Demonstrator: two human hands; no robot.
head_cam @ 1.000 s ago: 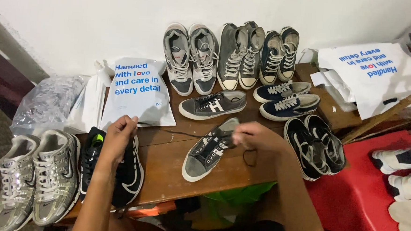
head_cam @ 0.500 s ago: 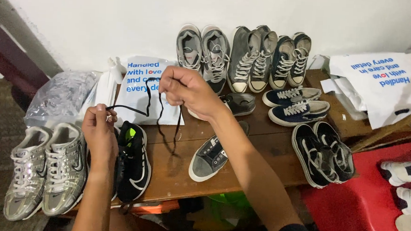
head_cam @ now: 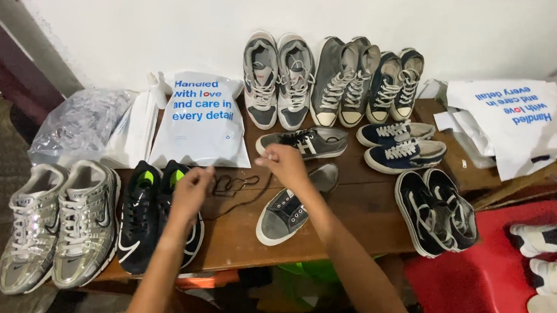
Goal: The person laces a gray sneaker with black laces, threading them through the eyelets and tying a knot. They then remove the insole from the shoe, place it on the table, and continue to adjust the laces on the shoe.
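black shoelace point(head_cam: 236, 185) lies in loose loops on the wooden table point(head_cam: 236, 237) between the left hand point(head_cam: 192, 190) and right hand point(head_cam: 284, 164), each pinching an end, and may tangle or catch on the laceless grey sneaker point(head_cam: 285, 215) nearby.

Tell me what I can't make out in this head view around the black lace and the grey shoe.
- Left hand grip on the black lace: fingertips too small to judge.
- Right hand covers part of the grey shoe; its lace end is hidden.
- Silver sneakers: toes near the bottom edge, detail blurred.
- White shoes: cut off by the right edge.
- Under the wooden table: dark, unclear.
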